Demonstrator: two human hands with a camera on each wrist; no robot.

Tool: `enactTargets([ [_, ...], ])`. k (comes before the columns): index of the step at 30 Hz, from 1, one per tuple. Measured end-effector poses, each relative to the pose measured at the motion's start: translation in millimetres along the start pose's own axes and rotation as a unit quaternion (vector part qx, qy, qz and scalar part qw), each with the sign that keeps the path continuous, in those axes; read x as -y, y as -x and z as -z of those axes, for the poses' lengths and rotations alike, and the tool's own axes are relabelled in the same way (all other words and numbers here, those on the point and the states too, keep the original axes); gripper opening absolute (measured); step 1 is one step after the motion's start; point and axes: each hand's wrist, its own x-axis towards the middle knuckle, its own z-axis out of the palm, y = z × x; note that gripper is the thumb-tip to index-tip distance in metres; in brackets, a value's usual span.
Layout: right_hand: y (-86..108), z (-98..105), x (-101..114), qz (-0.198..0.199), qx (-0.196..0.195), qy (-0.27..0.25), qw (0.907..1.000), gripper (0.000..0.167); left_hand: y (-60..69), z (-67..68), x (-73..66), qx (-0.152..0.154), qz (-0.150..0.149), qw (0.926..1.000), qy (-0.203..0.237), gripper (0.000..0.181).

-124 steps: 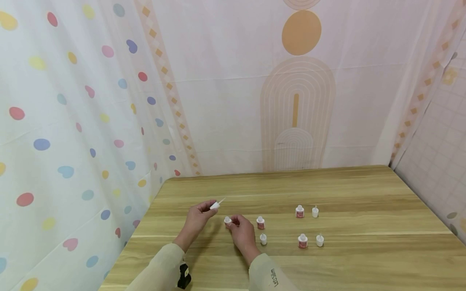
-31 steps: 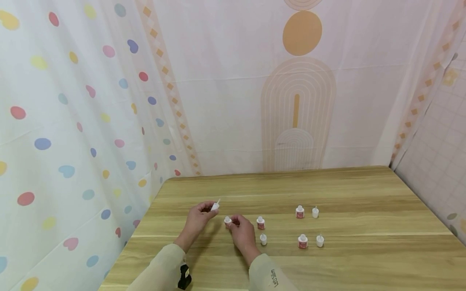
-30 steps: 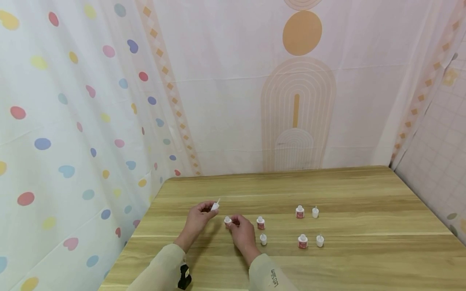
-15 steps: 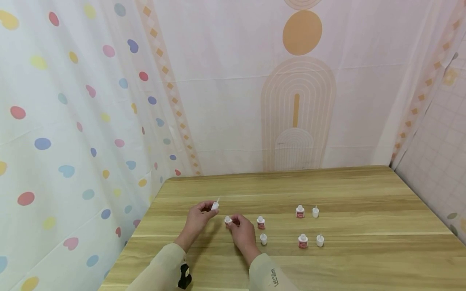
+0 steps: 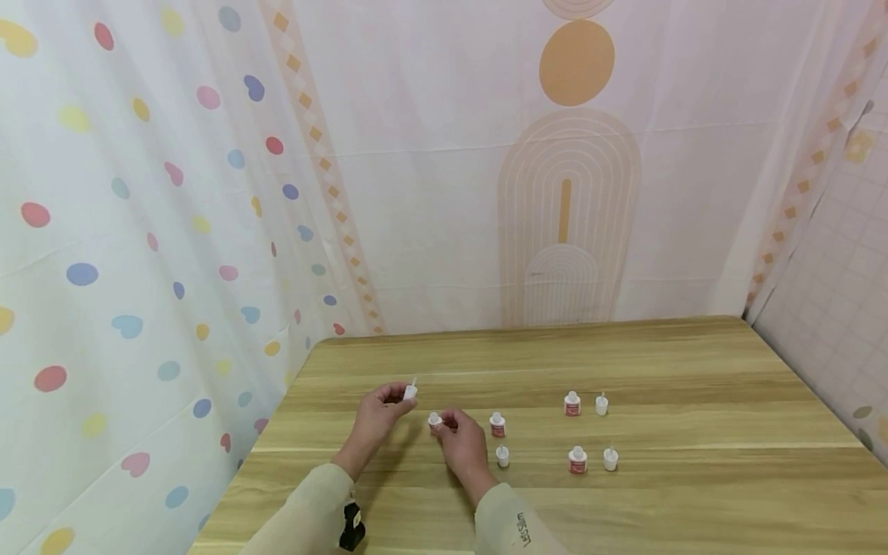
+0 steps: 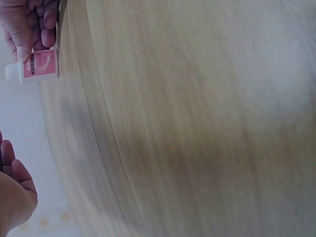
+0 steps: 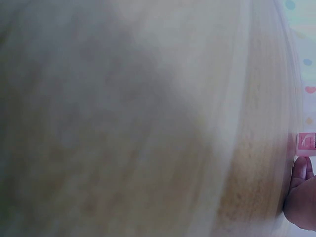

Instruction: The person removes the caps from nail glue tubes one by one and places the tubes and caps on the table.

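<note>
In the head view my left hand [image 5: 377,420] pinches a white brush cap [image 5: 410,393], its thin brush pointing up. Just right of it, my right hand [image 5: 463,447] holds a small open bottle [image 5: 434,420] upright on the table. The left wrist view shows that white bottle [image 6: 42,66] with its pink label, gripped by the right fingers. There the left hand [image 6: 15,197] is cut off by the frame edge and its cap is out of sight. At the right wrist view's edge, the bottle [image 7: 307,142] is partly visible beside the fingers [image 7: 298,170].
Right of my hands stand three more uncapped bottles [image 5: 497,425] [image 5: 572,405] [image 5: 577,461]. Brush caps [image 5: 502,457] [image 5: 601,405] [image 5: 610,460] stand near them, brushes up. A patterned curtain [image 5: 430,193] hangs behind the wooden table [image 5: 694,401].
The brush cap in my left hand has turned from leaning right to nearly upright. My right hand and its bottle stay in place.
</note>
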Motion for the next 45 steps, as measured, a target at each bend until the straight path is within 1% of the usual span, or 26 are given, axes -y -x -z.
enactTargets([
  [5, -0.4, 0, 0, -0.005, 0.001, 0.003, 1.0, 0.003, -15.1, -2.7, 26.7, -0.011, 0.003, 0.9999, 0.002, 0.026],
  [7, -0.4, 0, 0, -0.006, 0.001, 0.005, 1.0, 0.003, -20.5, -3.9, 36.6, -0.016, 0.009, 0.9998, 0.002, 0.026],
  [9, -0.2, 0, 0, -0.006, 0.001, 0.006, 1.0, 0.003, -21.4, -4.2, 39.4, -0.018, 0.009, 0.9998, 0.001, 0.025],
  [16, 0.7, 0, 1, -0.001, 0.002, 0.005, 1.0, 0.004, -21.1, -4.4, 40.4, -0.025, -0.002, 0.9997, 0.0, 0.019],
  [21, 0.9, 1, 1, 0.001, 0.003, 0.003, 1.0, 0.005, -20.0, -5.0, 39.4, -0.028, 0.0, 0.9996, -0.006, 0.022],
  [24, 1.1, 1, 1, -0.002, 0.004, 0.003, 1.0, 0.004, -19.2, -5.3, 39.4, -0.028, -0.004, 0.9995, -0.011, 0.024],
  [32, 0.9, 0, 1, -0.002, 0.003, 0.004, 1.0, 0.004, -19.6, -5.4, 38.4, -0.027, 0.003, 0.9996, -0.004, 0.02],
  [39, 0.7, 1, 1, 0.002, 0.003, 0.004, 1.0, 0.004, -20.1, -5.6, 38.5, -0.023, 0.007, 0.9997, -0.003, 0.026],
  [45, 0.5, 0, 0, 0.002, 0.004, 0.008, 1.0, 0.004, -19.3, -5.6, 38.6, -0.022, 0.01, 0.9997, -0.001, 0.022],
])
